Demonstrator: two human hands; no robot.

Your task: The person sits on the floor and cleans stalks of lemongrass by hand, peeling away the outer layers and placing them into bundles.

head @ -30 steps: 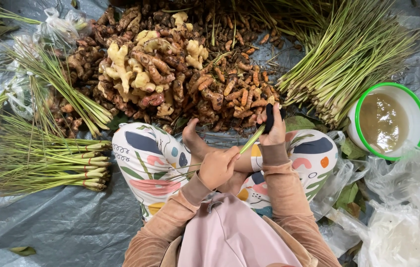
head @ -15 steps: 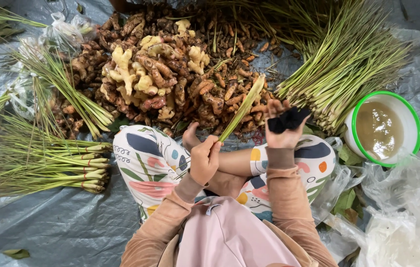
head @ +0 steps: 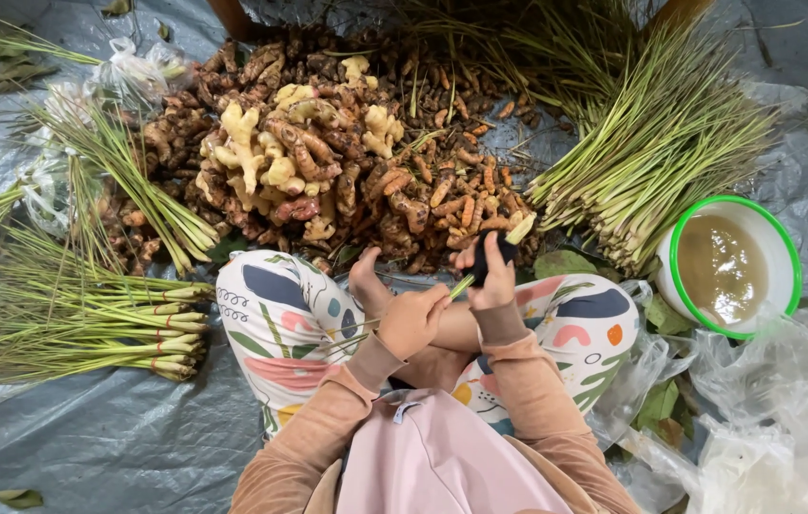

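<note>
I sit cross-legged in patterned trousers on a grey tarp. My left hand (head: 412, 321) pinches the lower end of a green lemongrass stalk (head: 521, 228) that slants up to the right. My right hand (head: 495, 284) is closed on a dark scrubbing pad (head: 496, 249) wrapped around the middle of the same stalk, so only the pale tip and a short green stretch between the hands show. Both hands hover over my knees, just in front of the root pile.
A heap of ginger and turmeric roots (head: 328, 171) lies ahead. Loose lemongrass (head: 661, 143) fans out at the right, tied bundles (head: 109, 324) at the left. A green-rimmed white bowl (head: 785, 257) of cloudy brown water stands at right, with crumpled plastic bags (head: 775, 409) below it.
Half a second ago the stalk stood long and bare with my right hand off to its right. Now the right hand has come back left and closed the pad around the stalk.
</note>
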